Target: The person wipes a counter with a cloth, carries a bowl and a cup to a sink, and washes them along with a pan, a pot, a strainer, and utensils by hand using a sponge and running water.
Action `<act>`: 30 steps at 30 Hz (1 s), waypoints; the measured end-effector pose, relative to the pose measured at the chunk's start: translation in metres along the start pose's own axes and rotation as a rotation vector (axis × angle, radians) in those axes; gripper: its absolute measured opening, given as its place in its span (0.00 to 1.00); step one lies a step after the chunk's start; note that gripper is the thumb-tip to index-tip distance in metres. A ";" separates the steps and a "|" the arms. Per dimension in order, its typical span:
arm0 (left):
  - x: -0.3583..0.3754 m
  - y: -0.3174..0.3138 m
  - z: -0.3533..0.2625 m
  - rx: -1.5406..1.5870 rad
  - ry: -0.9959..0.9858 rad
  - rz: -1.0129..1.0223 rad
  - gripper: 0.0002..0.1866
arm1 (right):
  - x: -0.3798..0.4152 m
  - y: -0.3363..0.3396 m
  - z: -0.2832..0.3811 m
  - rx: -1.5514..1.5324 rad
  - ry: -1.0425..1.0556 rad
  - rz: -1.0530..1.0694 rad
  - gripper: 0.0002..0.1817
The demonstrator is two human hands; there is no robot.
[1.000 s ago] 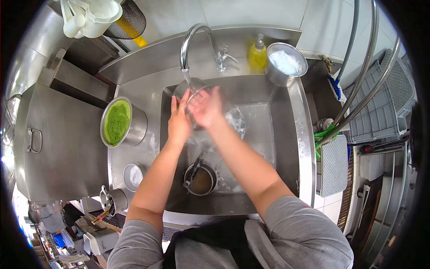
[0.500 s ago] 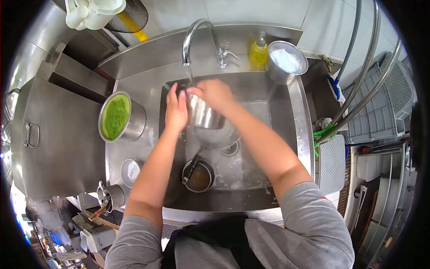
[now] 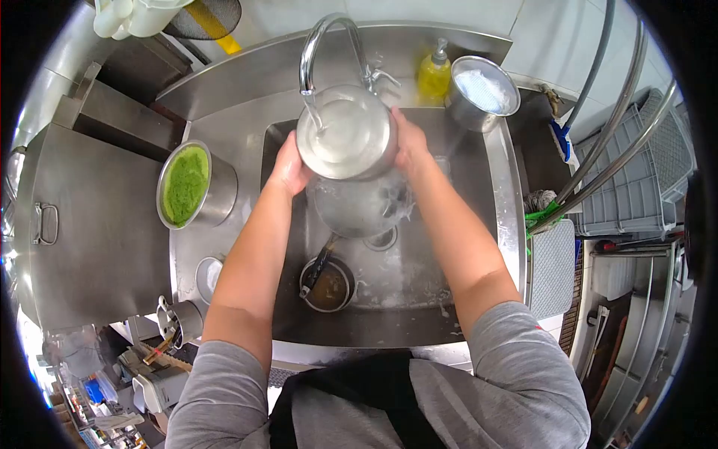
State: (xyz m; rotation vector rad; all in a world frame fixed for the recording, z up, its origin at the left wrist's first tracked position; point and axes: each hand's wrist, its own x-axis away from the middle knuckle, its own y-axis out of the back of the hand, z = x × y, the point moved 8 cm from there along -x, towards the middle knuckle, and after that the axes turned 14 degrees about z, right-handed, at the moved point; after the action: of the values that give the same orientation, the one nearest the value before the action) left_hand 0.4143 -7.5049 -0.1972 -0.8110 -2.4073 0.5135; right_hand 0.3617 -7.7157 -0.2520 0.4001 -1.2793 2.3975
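A round stainless steel pot (image 3: 351, 146) is held between my two hands beneath the tap (image 3: 308, 75). Its circular face is turned up toward me, and water from the spout runs onto it. My left hand (image 3: 290, 166) grips the pot's left side; my right hand (image 3: 409, 141) wraps its right side, with the fingers partly hidden. Below the pot, a wide round bowl (image 3: 348, 213) lies in the sink (image 3: 419, 262). Closer to me in the basin sits a small saucepan (image 3: 327, 288) with a black handle and brownish liquid in it.
Left of the basin stand a steel container of green matter (image 3: 187, 187) and a small white-filled cup (image 3: 208, 277). A yellow soap bottle (image 3: 434, 75) and a steel container with white contents (image 3: 482, 93) stand at the back right. Hoses (image 3: 602, 127) hang on the right.
The pot has turned so its round face points up at me, and my hands have moved apart onto its opposite sides. The view has shifted slightly.
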 end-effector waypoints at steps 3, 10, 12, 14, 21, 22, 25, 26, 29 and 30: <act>0.007 -0.008 0.000 0.193 0.096 0.184 0.29 | 0.024 -0.048 0.049 0.488 0.326 0.155 0.20; 0.019 -0.015 -0.032 0.024 0.313 0.177 0.35 | 0.134 -0.189 0.054 1.849 0.933 0.578 0.25; 0.016 -0.015 -0.052 -0.204 0.310 0.208 0.23 | 0.169 -0.200 0.024 2.093 1.311 0.940 0.24; -0.018 0.002 -0.071 -0.769 0.405 0.228 0.16 | 0.178 -0.195 0.006 2.087 1.395 1.096 0.22; 0.007 -0.156 -0.077 -2.065 -0.689 0.527 0.16 | 0.190 -0.187 -0.024 1.973 1.529 1.462 0.15; 0.000 -0.141 -0.081 -2.104 -0.513 0.445 0.14 | 0.193 -0.183 -0.023 1.978 1.561 1.491 0.16; -0.006 -0.030 -0.095 -1.578 0.137 0.063 0.17 | 0.204 -0.180 -0.012 2.018 1.669 1.459 0.16; 0.013 0.003 -0.077 -1.283 0.429 -0.034 0.21 | 0.198 -0.180 -0.007 2.036 1.689 1.366 0.16; 0.048 0.019 -0.015 -0.514 0.403 0.076 0.27 | 0.181 -0.173 -0.006 2.119 1.706 1.233 0.16; 0.043 0.020 -0.006 -0.357 0.308 0.047 0.24 | 0.167 -0.170 -0.011 2.200 1.542 1.149 0.16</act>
State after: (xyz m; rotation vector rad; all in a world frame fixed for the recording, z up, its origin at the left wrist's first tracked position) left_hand 0.3980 -7.4614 -0.1871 -1.0157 -2.2212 -0.0323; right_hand 0.2929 -7.5865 -0.0635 -1.6564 2.2719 2.0915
